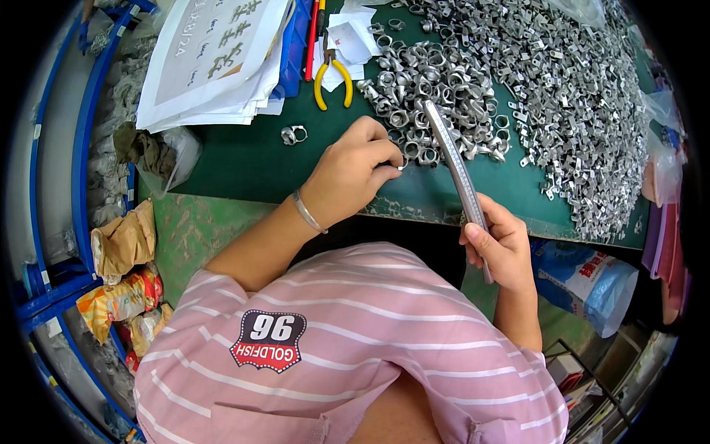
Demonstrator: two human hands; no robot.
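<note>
My left hand (356, 169) is closed in a pinch at the near side of a heap of silver rings (436, 74). A small shiny bit of a ring (400, 168) shows at its fingertips; the fingers hide the remainder. Upright in my right hand (501, 240) is a long grey metal ring mandrel (452, 155) with scale marks along it, gripped near its lower end. Its upper tip passes in front of the heap. Apart from the others, a single ring (293, 135) lies on the green tabletop (248, 159), left of my left hand.
Many small silver metal tags (584, 111) spread over the table's right side. Yellow-handled pliers (333, 83), a red pen (312, 44) and paper slips lie at the back. A paper stack (214, 66) covers the back left. Blue shelving (89, 140) stands left; a blue bag (584, 285) hangs below right.
</note>
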